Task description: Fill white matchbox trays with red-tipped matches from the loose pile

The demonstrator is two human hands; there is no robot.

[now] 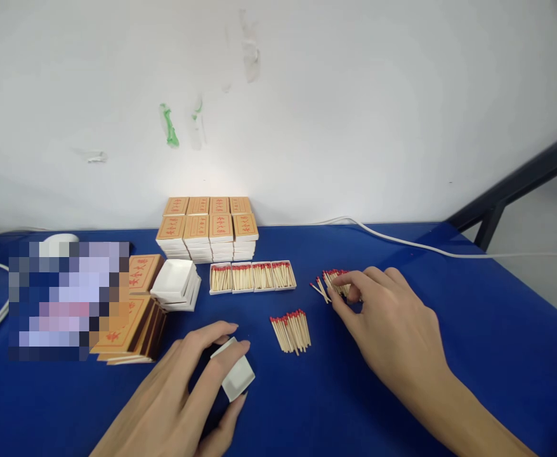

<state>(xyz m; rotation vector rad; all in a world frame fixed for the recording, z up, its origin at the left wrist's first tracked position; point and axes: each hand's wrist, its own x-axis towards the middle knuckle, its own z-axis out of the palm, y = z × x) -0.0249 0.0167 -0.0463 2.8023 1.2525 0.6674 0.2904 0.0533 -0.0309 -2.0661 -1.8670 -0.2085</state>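
My left hand (178, 387) has its fingers and thumb around an empty white matchbox tray (241, 379), tilted over the blue table. At the right, my right hand (387, 324) has its thumb and index finger pinched at a pile of red-tipped matches (330, 279); the hand hides part of this pile. Between the hands lies a loose bundle of matches (292, 332), heads pointing away from me. Behind it stands a row of several trays filled with matches (252, 277).
Closed orange matchboxes (207, 228) are stacked against the wall. Empty white trays (176, 282) are piled at the left, beside stacked orange matchbox sleeves (129, 324). A blurred-out object (64, 304) lies further left. A white cable (393, 238) runs along the back right.
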